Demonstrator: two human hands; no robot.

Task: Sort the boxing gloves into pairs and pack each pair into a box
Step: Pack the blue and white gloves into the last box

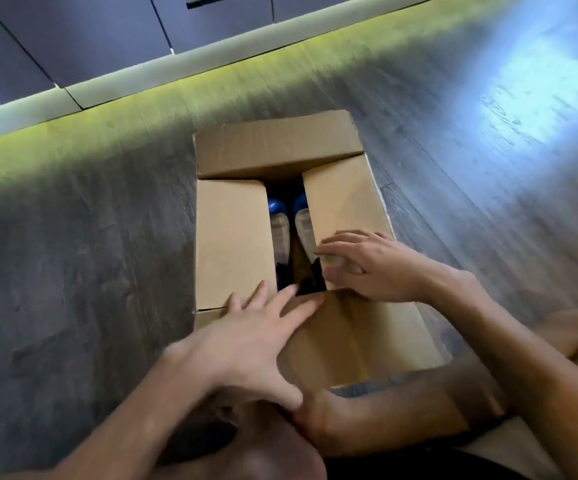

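A brown cardboard box (pixel 232 237) lies on the floor in front of me, its flaps folded mostly inward. Through the narrow gap between the two side flaps I see a pair of blue and white boxing gloves (pixel 280 223) lying side by side inside. My left hand (pixel 249 337) rests flat with spread fingers on the near flap and the left flap's corner. My right hand (pixel 363 265) presses with bent fingers on the near end of the right flap. The far flap (pixel 277 147) is folded down over the box's far end.
Grey wood-look floor (pixel 90 271) surrounds the box, with a greenish-lit strip and pale skirting (pixel 142 84) below dark cabinet fronts at the back. A bright glare patch (pixel 529 88) lies at the right. My bare knees are close under the box's near end.
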